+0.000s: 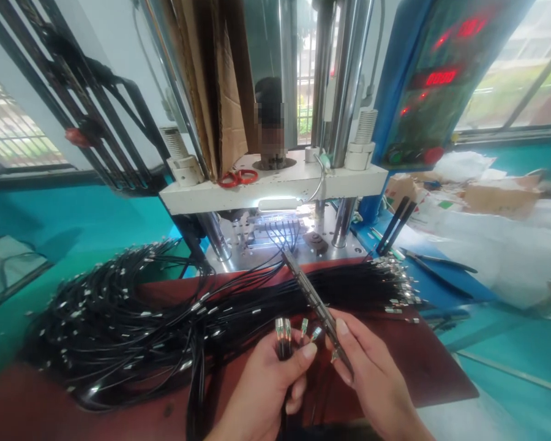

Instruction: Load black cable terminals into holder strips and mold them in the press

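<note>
My left hand point(270, 380) is closed around several black cables, and their bare metal connectors point(283, 331) stick up past the thumb. Close beside it, my right hand point(371, 367) grips the lower end of a long, dark metal bar point(313, 295) with notches along it. The bar slants up and left towards the press. Two more connector ends point(316, 334) rise between the left thumb and the bar. A large bundle of black cables point(133, 324) lies behind both hands, on the dark red tabletop point(422, 361).
Ahead stands a press with a white crosshead plate point(275, 190) and steel columns. Some cables run into its lit lower mold point(278, 229). Red-handled scissors point(237, 178) rest on the plate. A control panel point(441, 79) is at right, with black tweezers point(438, 266) below it.
</note>
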A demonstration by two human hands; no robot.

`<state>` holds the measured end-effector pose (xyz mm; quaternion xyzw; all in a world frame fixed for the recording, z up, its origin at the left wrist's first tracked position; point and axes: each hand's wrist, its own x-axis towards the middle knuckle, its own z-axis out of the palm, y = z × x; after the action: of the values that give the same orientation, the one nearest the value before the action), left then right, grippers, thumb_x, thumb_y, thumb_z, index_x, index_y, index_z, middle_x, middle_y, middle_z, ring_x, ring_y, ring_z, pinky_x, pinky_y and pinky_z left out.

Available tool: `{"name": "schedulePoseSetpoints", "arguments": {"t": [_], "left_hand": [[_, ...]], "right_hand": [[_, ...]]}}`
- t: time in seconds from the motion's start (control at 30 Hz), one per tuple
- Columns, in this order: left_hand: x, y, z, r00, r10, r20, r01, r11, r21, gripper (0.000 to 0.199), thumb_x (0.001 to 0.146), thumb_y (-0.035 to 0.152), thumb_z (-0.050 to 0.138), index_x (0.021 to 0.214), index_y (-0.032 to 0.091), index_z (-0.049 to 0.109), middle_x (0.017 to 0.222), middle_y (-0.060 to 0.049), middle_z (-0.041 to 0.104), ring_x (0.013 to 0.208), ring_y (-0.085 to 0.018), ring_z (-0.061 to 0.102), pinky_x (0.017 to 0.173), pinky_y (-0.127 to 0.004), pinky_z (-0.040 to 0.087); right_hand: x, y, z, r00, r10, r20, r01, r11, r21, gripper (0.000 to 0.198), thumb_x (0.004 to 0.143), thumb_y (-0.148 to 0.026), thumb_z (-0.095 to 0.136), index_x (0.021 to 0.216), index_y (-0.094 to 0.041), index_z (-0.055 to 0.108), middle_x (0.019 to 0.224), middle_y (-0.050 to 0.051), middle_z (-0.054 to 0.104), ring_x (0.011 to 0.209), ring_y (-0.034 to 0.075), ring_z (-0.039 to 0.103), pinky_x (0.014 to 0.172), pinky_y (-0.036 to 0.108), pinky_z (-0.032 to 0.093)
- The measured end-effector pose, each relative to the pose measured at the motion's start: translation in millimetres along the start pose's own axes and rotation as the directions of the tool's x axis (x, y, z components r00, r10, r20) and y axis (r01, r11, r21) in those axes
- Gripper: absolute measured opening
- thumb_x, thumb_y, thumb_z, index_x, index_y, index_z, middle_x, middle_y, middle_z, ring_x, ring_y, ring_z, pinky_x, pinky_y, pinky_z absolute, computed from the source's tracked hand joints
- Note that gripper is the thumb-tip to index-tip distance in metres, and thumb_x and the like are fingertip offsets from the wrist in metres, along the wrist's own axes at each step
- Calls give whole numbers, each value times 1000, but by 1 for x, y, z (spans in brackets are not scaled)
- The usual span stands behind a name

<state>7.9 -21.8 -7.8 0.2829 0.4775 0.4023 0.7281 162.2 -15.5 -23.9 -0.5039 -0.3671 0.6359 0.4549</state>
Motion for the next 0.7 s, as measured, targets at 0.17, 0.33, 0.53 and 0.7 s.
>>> {"name": "schedulePoseSetpoints", "arguments": {"t": [0.17, 0.33, 0.53, 0.7], "left_hand": [[-1, -2, 1, 998, -44, 36, 40, 993, 111, 26, 81, 42, 61, 81, 19, 50, 44, 9, 39, 36, -5, 26, 34, -18, 18], [0, -1, 4, 996, -94, -1, 93, 982, 166, 28, 81, 43, 60, 76, 19, 47, 45, 8, 40, 33, -4, 28, 31, -17, 18], [1, -1, 5, 995, -94, 9, 93, 989, 115, 28, 81, 40, 60, 72, 20, 43, 45, 9, 39, 34, -4, 28, 32, -16, 19], [2, -2, 3, 997, -77, 2, 76, 991, 110, 27, 82, 39, 60, 73, 19, 45, 48, 8, 41, 35, -4, 30, 32, -16, 20]], "right_hand": [[2, 4, 0, 997, -83, 10, 83, 996, -45, 46, 90, -53, 48, 126, -26, 57, 78, 2, 56, 60, 10, 43, 47, 17, 37], [3, 8, 1, 990, -135, 28, 137, 989, -58, 43, 91, -51, 48, 124, -25, 58, 75, 1, 55, 56, 8, 38, 44, 17, 35], [3, 7, 1, 984, -172, 54, 177, 979, -102, 42, 93, -49, 46, 125, -24, 57, 73, 0, 55, 53, 7, 37, 44, 17, 35], [-1, 2, 3, 992, -117, 42, 122, 984, -130, 43, 91, -51, 48, 126, -27, 56, 81, 1, 59, 63, 11, 50, 51, 18, 42]]}}
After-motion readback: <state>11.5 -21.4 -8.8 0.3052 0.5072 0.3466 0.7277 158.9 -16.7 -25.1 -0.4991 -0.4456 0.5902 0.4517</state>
